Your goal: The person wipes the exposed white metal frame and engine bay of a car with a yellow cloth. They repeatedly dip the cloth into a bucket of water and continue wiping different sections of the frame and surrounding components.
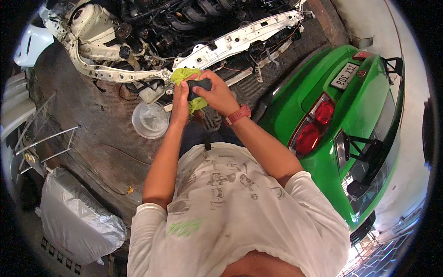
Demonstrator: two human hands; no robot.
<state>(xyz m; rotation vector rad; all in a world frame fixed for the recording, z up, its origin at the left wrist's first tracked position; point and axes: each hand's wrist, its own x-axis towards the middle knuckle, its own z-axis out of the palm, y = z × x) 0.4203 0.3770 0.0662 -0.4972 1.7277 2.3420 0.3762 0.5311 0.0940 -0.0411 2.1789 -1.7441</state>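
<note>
Between my two hands is a small dark part (200,87), its exact kind hidden by my fingers. My right hand (221,95) grips it, thumb laid across its near face. A crumpled yellow-green cloth (185,74) shows above and below the part. My left hand (181,100) presses the cloth against the part's left side, fingers pointing away from me. Just beyond my hands runs the white metal front crossmember (238,38) of a stripped car. Its curved white side rail (114,74) meets the crossmember near the cloth.
A translucent plastic tub (150,120) stands on the floor left of my forearms. The engine (193,15) lies behind the crossmember. On the right is a green car (311,107) with a rear spoiler. A metal-legged stand (48,149) and a plastic-wrapped panel (79,214) are at left.
</note>
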